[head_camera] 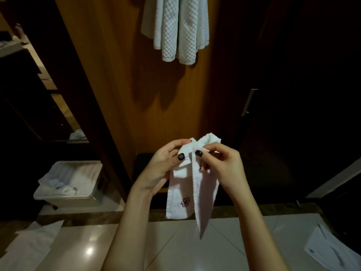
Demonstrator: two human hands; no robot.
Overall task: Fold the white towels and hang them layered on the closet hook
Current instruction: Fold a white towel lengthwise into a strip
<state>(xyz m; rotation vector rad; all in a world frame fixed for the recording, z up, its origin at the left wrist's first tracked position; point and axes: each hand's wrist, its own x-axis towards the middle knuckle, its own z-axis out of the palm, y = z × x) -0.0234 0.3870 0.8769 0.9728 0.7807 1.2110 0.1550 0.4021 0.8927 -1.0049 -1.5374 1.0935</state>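
Observation:
A small white towel (187, 188) with a red flower mark hangs folded lengthwise in front of me. My left hand (166, 165) pinches its upper left corner. My right hand (220, 165) pinches the upper edge beside it, thumb on the cloth. High on the wooden closet panel, quilted white towels (175, 28) hang in layers; the hook itself is out of view.
A white plastic bin (70, 182) holding more white towels stands on the floor at the left. Loose white cloths lie on the tiles at the bottom left (29, 247) and bottom right (330, 249). A dark closet door with a metal handle (249, 102) is on the right.

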